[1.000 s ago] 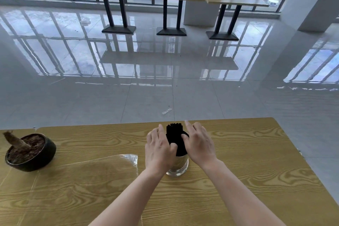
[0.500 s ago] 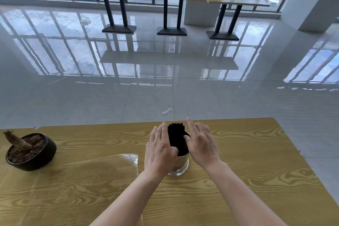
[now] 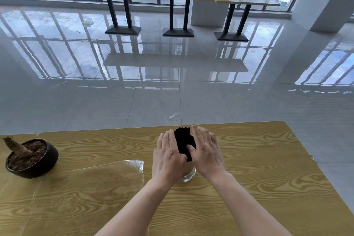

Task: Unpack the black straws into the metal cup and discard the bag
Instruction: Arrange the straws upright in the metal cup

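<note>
A bundle of black straws (image 3: 184, 141) stands upright in the metal cup (image 3: 188, 173) near the middle of the wooden table (image 3: 268, 168). My left hand (image 3: 168, 156) and my right hand (image 3: 206, 151) flank the bundle with straight fingers, palms pressing its sides and thumbs touching the front. Only the cup's lower part shows below my hands. The clear plastic bag (image 3: 107, 172) lies flat on the table to the left of the cup, with nothing visible inside it.
A dark round pot (image 3: 31, 159) with soil and a cut stump sits at the table's left edge. Beyond the table lies a glossy tiled floor with a small wrapper scrap (image 3: 173, 115); high tables stand by the far windows.
Both hands have shifted slightly forward along the straw bundle, fingers straightening and closing in on its sides. Cup, bag and pot have not moved.
</note>
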`<action>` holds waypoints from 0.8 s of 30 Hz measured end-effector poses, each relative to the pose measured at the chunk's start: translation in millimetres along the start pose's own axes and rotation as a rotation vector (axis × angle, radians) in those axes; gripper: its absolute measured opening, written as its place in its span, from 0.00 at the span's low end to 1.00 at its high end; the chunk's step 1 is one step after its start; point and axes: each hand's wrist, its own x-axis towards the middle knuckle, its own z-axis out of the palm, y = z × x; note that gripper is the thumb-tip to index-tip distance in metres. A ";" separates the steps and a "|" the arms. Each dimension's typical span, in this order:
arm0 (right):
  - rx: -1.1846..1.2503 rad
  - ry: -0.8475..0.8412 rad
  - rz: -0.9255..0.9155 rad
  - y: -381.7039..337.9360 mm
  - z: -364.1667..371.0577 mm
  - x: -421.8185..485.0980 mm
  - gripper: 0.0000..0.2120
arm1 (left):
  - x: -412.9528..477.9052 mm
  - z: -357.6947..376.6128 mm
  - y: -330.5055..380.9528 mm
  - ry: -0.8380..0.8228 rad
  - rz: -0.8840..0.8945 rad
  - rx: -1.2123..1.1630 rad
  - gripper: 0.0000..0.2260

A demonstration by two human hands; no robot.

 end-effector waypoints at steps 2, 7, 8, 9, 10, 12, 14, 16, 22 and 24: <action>-0.018 -0.003 -0.029 -1.7 -3.5 4.5 0.34 | 2.1 -2.6 0.7 0.004 0.022 0.009 0.36; -0.065 -0.059 -0.026 -3.2 -6.7 6.8 0.31 | 6.5 -6.5 0.3 -0.023 0.040 0.063 0.35; -0.052 -0.064 -0.021 -3.1 -7.1 6.7 0.32 | 7.2 -7.4 0.1 -0.019 0.037 0.055 0.35; -0.039 -0.066 -0.017 -3.3 -7.7 6.5 0.33 | 7.4 -8.3 -0.1 -0.013 0.033 0.040 0.35; -0.029 -0.067 -0.015 -3.5 -8.2 6.7 0.34 | 7.6 -8.8 -0.3 -0.007 0.031 0.022 0.36; -0.028 -0.077 -0.011 -3.8 -8.6 7.3 0.34 | 8.5 -8.6 -0.7 -0.008 0.033 0.015 0.37; -0.048 -0.102 -0.013 -4.9 -9.1 8.4 0.34 | 11.1 -7.0 -0.1 -0.032 0.034 0.038 0.37; -0.035 -0.109 -0.010 -5.9 -9.8 8.3 0.34 | 12.6 -6.4 1.1 -0.052 0.030 0.036 0.37; 0.038 -0.079 0.076 2.3 -7.4 0.7 0.36 | -0.9 -2.5 -4.6 0.006 -0.030 0.027 0.36; 0.019 -0.108 0.083 3.7 -4.8 -0.7 0.34 | -4.5 2.1 -2.4 -0.024 -0.047 0.077 0.34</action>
